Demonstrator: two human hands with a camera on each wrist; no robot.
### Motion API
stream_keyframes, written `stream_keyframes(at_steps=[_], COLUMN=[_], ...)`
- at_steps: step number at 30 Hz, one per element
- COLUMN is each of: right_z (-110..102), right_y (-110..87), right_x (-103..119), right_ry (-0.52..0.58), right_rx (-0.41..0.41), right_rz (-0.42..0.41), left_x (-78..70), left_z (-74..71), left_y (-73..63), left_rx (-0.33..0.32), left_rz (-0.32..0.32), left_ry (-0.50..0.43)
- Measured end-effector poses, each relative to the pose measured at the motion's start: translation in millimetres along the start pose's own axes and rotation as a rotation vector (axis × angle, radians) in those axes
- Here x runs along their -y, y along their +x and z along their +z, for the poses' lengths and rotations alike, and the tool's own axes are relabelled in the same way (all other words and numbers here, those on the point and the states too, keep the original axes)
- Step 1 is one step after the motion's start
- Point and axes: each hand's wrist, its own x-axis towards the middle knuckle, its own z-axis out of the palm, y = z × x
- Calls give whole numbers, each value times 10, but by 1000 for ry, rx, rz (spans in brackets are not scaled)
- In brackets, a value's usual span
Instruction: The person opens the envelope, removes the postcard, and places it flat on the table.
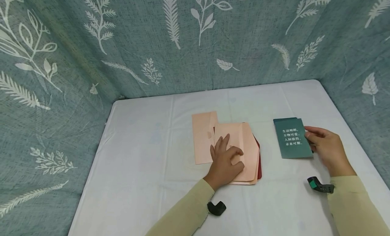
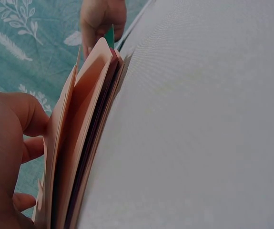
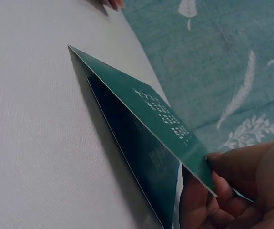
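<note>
A pile of pale pink envelopes [image 1: 248, 151] lies mid-table, the top one with its flap pointing right. My left hand [image 1: 225, 161] rests on it with fingers spread, the index finger bent; in the left wrist view the fingertips touch the top envelope [image 2: 60, 124]. Dark red edges [image 1: 259, 161] show from under the pile. On the right, my right hand [image 1: 327, 144] pinches the right edge of a green card [image 1: 294, 141] printed with white characters. The right wrist view shows this card [image 3: 137, 105] tilted up over a darker card [image 3: 132, 148] beneath.
Another pink envelope [image 1: 201, 138] lies flat left of the pile, partly under it. The white-covered table [image 1: 137, 155] has its back edge against a green leaf-patterned curtain [image 1: 182, 67], which also hangs on both sides. A black band [image 1: 320, 186] sits at the right wrist.
</note>
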Motion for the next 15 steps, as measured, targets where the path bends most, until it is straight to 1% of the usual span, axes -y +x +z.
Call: stream_keyframes(at_steps=[5,9,15], right_z=[0,2,37], right_y=[21,36,-10], right_x=[31,43,55], right_ry=[-41,-53,-71], right_rx=[-20,-49,-95], right_rz=[2,6,-11], left_x=[9,4,-15], left_z=[7,1,-9], left_y=[1,-1,-5], left_rx=[-3,-4,-2], left_rz=[5,4,3], left_ry=[0,-1,-7])
